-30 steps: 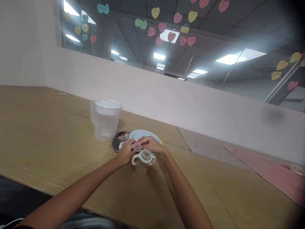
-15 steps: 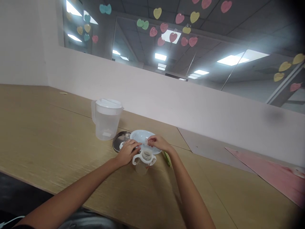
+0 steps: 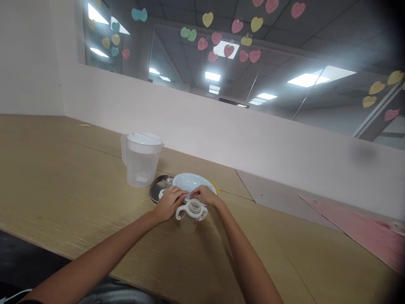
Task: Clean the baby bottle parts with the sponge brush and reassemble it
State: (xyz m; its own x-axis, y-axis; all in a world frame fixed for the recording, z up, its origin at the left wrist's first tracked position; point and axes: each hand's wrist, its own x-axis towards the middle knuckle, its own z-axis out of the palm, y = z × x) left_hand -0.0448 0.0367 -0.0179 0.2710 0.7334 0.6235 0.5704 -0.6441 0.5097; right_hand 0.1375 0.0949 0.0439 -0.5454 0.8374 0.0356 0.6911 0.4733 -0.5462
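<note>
A baby bottle (image 3: 189, 223) with white side handles stands upright on the table, its mouth uncovered. Just behind it, at the near edge of a pale blue-white plate (image 3: 187, 180), my two hands come close together. My left hand (image 3: 171, 203) lies with its fingers stretched toward the plate's rim; what is under them is hidden. My right hand (image 3: 205, 195) has its fingertips pinched together by the rim, and whatever they hold is too small to make out. A round metal tray (image 3: 155, 190) with small white and clear parts is partly covered by my left hand.
A translucent lidded pitcher (image 3: 142, 164) stands left of the tray, behind my left hand. Something yellow (image 3: 216, 188) shows at the plate's right edge. A pink sheet (image 3: 363, 230) lies at the far right. A white wall (image 3: 196, 122) rises behind the table.
My right hand has moved left and nearer, from over the plate to its near rim. The small whitish piece at its fingertips is now hidden. A green object behind my right arm no longer shows.
</note>
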